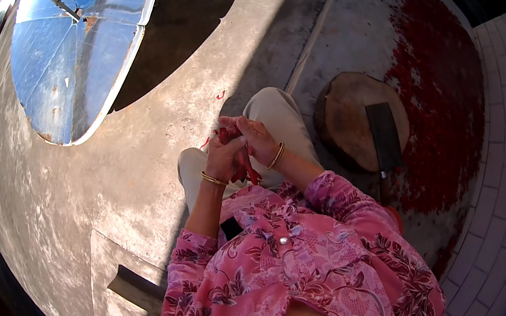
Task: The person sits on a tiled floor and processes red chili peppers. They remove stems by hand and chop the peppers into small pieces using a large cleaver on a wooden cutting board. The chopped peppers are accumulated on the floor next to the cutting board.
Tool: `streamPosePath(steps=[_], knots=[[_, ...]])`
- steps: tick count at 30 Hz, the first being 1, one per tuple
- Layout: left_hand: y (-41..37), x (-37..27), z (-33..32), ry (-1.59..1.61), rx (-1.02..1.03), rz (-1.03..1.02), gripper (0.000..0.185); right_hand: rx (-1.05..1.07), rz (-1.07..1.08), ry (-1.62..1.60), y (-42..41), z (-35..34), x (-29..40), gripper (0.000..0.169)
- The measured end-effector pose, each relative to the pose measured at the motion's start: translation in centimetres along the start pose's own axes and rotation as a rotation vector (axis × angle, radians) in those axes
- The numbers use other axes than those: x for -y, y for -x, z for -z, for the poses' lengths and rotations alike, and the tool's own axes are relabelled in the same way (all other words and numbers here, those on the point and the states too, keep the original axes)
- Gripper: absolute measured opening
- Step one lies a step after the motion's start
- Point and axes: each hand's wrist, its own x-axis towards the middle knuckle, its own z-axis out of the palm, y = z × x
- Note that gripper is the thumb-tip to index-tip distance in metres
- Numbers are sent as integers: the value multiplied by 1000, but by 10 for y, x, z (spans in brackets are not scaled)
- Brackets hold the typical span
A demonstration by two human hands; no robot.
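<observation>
Both my hands meet above my lap, over light trousers. In my left hand (223,158) is a bunch of red chili peppers (250,173), some hanging below the palm toward my lap. My right hand (259,138) closes around the upper part of the same bunch, its thumb close to the left thumb. More red shows between the fingers, but the fingers cover much of it. To the right of my knee stands a round wooden chopping block (348,119). Across its right side lies a cleaver (384,136), blade on the wood and handle toward me.
A wide spread of red chili pieces (445,95) covers the floor beyond the block. At upper left a large reflective dish (55,84) casts a dark shadow. Pale brick tiling (493,156) curves along the right. Small red scraps (221,95) lie on the concrete floor (135,161).
</observation>
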Motion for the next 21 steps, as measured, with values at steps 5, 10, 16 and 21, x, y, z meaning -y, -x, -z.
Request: streamPosePath(steps=[5, 10, 16, 21], knots=[[0, 8, -11, 50, -91, -93, 13, -90, -16, -54, 1, 11, -15, 60], [-12, 18, -6, -253, -51, -227, 6, -63, -76, -145, 14, 23, -15, 60], [-40, 5, 0, -1186, 184, -763, 16, 3, -318, -213, 22, 36, 7, 54], [-72, 12, 35, -405, 314, -14, 18, -18, -586, -123, -6, 39, 12, 27]])
